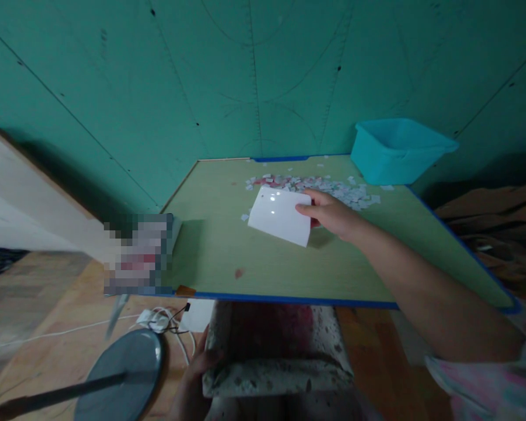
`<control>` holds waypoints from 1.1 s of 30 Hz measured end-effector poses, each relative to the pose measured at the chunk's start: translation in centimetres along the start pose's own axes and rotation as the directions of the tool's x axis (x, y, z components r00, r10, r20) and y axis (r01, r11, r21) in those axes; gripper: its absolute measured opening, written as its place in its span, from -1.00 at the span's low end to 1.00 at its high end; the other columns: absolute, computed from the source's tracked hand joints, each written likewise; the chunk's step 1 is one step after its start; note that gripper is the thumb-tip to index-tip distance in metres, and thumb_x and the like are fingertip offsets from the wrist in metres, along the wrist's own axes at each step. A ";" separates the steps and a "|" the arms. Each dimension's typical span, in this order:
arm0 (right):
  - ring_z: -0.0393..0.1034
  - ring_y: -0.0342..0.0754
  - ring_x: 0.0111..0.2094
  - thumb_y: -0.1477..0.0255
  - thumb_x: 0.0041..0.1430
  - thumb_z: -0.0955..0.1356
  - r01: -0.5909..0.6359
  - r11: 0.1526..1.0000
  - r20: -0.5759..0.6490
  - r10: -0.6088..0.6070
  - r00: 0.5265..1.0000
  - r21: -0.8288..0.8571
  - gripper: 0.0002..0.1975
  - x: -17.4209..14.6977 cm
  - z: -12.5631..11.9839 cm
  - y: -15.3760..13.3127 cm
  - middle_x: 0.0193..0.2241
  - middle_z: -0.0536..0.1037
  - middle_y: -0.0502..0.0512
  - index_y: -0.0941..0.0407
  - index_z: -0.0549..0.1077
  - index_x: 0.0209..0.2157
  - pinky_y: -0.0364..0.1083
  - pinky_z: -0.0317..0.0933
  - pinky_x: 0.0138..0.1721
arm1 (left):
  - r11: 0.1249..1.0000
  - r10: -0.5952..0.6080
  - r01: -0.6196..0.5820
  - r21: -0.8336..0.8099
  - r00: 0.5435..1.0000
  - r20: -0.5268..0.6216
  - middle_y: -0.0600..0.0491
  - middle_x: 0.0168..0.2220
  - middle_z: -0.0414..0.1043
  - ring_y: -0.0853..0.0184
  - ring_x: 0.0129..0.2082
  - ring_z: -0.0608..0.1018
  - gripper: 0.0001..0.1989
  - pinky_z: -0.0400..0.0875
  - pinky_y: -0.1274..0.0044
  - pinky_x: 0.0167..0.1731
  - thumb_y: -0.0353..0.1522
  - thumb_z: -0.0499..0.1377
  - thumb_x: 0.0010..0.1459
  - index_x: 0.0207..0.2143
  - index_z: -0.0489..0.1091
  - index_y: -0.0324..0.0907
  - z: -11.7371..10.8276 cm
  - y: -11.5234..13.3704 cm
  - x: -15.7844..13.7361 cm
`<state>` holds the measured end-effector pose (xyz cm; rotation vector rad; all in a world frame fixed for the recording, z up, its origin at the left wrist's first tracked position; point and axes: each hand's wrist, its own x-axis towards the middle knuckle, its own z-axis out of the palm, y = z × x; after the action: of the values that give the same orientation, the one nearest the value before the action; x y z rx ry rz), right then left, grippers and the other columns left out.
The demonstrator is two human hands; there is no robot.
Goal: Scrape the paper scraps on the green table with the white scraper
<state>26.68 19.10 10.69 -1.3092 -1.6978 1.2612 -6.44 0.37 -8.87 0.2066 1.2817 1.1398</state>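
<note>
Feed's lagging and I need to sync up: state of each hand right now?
Left hand: at the edge of the spattered object; grip cannot be told.
Right hand: closed, holding the glossy white sheet by its edge.

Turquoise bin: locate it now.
In the head view, the turquoise bin stands at the far right corner of the table, right of the paper scraps.

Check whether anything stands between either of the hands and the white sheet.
Right hand: nothing visible; it grips the white sheet by one edge. Left hand: down at the side of the stained object, with the table's blue near edge between it and the sheet.
</note>
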 end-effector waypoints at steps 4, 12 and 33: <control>0.26 -0.18 -0.50 0.36 0.05 0.25 0.070 0.976 -0.053 -0.083 0.995 -0.208 -0.84 0.4 -0.2 0.8 -0.48 0.38 0.01 0.14 0.28 -0.33 -0.18 0.10 -0.50 | 1.000 0.007 -0.007 0.021 1.000 -0.008 0.14 -0.55 0.56 0.12 -0.46 0.56 -0.41 0.44 0.43 -0.48 -0.52 0.33 -0.50 -0.25 0.42 -0.08 0.7 -0.5 -0.9; 0.29 -0.19 -0.49 0.29 0.08 0.26 0.174 0.962 0.363 -0.087 0.928 -0.212 -0.80 -0.7 0.6 0.5 -0.51 0.38 -0.01 0.15 0.29 -0.38 -0.19 0.09 -0.49 | 0.999 0.003 0.002 -0.045 0.994 0.113 0.13 -0.50 0.56 0.13 -0.38 0.58 -0.56 0.45 0.39 -0.41 -0.38 0.28 -0.28 -0.22 0.41 -0.08 4.9 0.4 -5.1; 0.23 -0.20 -0.44 0.29 0.11 0.23 0.244 0.926 0.473 -0.084 0.877 -0.288 -0.79 -2.3 2.5 -0.7 -0.46 0.37 0.01 0.17 0.29 -0.34 -0.20 0.04 -0.47 | 0.999 0.037 -0.035 -0.014 0.992 0.121 0.14 -0.56 0.57 0.16 -0.37 0.58 -0.84 0.47 0.43 -0.38 -0.38 0.26 -0.21 -0.45 0.50 -0.07 6.6 1.4 -7.2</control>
<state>24.89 16.08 10.69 -1.0668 -2.3970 1.2772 -0.80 -1.43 -1.01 0.2865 1.1680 1.1482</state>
